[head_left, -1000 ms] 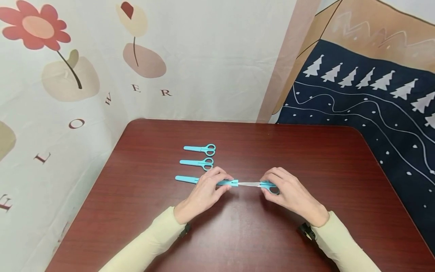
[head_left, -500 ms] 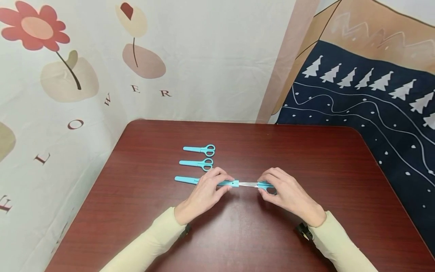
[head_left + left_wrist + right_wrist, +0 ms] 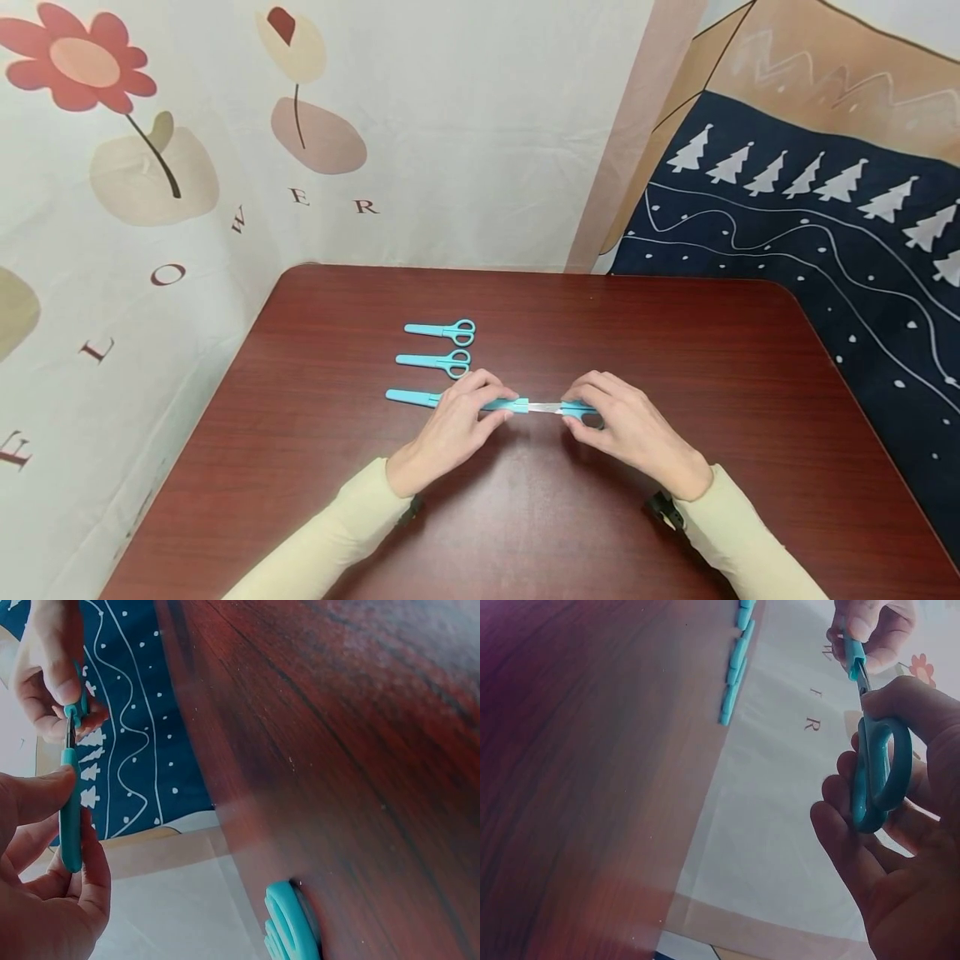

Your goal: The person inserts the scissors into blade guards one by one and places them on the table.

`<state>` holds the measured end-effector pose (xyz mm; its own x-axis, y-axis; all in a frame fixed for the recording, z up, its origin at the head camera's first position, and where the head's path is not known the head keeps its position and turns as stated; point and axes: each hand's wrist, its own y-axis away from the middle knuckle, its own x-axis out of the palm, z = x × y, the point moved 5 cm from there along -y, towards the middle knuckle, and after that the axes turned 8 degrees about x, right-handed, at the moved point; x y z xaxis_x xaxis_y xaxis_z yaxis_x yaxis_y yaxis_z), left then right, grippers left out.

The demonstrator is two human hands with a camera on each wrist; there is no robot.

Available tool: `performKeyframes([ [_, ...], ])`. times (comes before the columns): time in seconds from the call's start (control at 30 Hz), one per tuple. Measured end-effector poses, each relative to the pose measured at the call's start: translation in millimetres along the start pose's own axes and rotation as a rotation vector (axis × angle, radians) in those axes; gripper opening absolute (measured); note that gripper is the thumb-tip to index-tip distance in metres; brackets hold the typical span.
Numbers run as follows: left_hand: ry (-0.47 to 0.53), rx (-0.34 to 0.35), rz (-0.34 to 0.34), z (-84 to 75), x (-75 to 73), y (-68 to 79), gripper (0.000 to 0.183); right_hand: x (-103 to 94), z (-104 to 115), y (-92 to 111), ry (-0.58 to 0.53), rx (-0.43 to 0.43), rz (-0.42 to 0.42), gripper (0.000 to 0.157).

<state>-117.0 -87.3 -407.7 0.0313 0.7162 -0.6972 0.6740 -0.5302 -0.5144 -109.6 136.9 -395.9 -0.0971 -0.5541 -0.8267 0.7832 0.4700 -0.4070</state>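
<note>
My left hand (image 3: 453, 421) pinches a light-blue blade sheath (image 3: 70, 817) between thumb and fingertips. A pair of scissors (image 3: 868, 814) with blue loop handles is held by my right hand (image 3: 633, 429). Its silver blades (image 3: 545, 408) point left, their tips inside the sheath's mouth, and a short bare stretch shows between the two hands. Scissors and sheath lie in one line above the table. Beyond the left hand lies a blue sheath (image 3: 408, 397) on the table, its right end hidden behind that hand.
Two sheathed blue scissors, a far pair (image 3: 441, 331) and a nearer pair (image 3: 435, 361), lie parallel on the reddish-brown table (image 3: 675, 333), handles to the right. Behind the table hang a flower-printed cloth (image 3: 465, 125) and a dark blue cloth with white trees (image 3: 810, 233).
My right hand has moved left with the scissors, so less bare blade shows outside the sheath. The left hand has stayed almost in place.
</note>
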Motion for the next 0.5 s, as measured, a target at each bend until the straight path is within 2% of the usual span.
performKeyframes([
  [0.5, 0.003, 0.021, 0.001, -1.3, 1.6, -0.2, 0.02, 3.8, 2.8, -0.8, -0.061, 0.02, 0.019, 0.025],
])
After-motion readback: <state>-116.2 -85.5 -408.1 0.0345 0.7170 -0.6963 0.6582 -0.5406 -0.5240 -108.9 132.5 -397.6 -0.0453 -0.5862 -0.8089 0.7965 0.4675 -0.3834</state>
